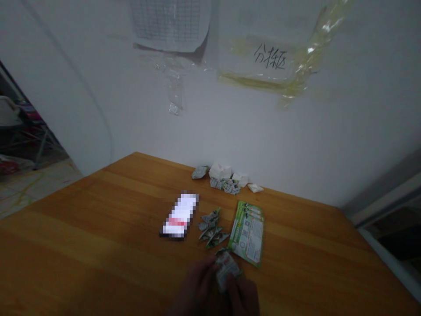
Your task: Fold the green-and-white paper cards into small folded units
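A small piece of folded printed paper (226,268) is held low over the front of the wooden table (108,245). My left hand (197,281) pinches its left edge, and my right hand (241,292) grips its lower right side with the thumb on top. Just beyond the hands lie several folded paper pieces (210,228) with pointed corners, in a loose row. To their right is a short stack of green-and-white printed leaflets (248,232), slightly fanned. The image is dim, so the folds between my fingers are hard to make out.
A phone (180,216) with a lit, blurred screen lies left of the folded pieces. Against the wall stand more folded papers, some white (220,171), some printed (232,186). Taped sheets (171,26) hang on the wall. A chair (19,118) is at far left.
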`<action>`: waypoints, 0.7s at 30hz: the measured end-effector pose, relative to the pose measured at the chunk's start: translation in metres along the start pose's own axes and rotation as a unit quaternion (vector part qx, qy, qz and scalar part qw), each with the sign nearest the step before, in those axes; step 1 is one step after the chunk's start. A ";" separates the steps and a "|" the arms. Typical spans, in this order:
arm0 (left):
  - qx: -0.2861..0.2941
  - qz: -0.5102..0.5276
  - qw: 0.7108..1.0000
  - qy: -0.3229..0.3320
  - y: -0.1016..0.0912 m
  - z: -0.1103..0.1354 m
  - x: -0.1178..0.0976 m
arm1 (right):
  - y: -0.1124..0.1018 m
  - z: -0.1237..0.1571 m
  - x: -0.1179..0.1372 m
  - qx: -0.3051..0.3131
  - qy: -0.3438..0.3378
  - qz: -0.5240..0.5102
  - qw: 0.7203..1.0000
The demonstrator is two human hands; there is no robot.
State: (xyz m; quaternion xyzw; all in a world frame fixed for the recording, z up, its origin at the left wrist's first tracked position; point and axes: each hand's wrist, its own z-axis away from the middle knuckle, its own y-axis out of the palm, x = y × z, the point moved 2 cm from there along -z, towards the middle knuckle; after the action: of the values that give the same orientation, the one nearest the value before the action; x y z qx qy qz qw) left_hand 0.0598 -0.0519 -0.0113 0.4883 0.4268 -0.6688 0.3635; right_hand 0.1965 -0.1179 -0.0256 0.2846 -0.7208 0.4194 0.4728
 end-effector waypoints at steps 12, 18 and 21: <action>0.047 0.058 0.997 -0.024 -0.008 -0.006 -0.017 | 0.005 -0.009 -0.008 0.012 0.032 -0.192 0.981; 0.081 0.156 0.981 -0.082 -0.013 -0.009 -0.011 | 0.003 -0.008 0.008 0.206 0.070 -0.349 0.912; 0.123 0.109 0.983 -0.086 -0.021 -0.010 -0.010 | -0.008 -0.010 0.006 0.212 0.077 -0.309 0.924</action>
State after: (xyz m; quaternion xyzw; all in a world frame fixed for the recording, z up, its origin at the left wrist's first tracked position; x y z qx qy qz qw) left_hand 0.0472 -0.0344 0.0015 0.5137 0.2526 -0.7118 0.4070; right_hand 0.2047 -0.1130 -0.0152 0.5535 -0.4533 0.4159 0.5614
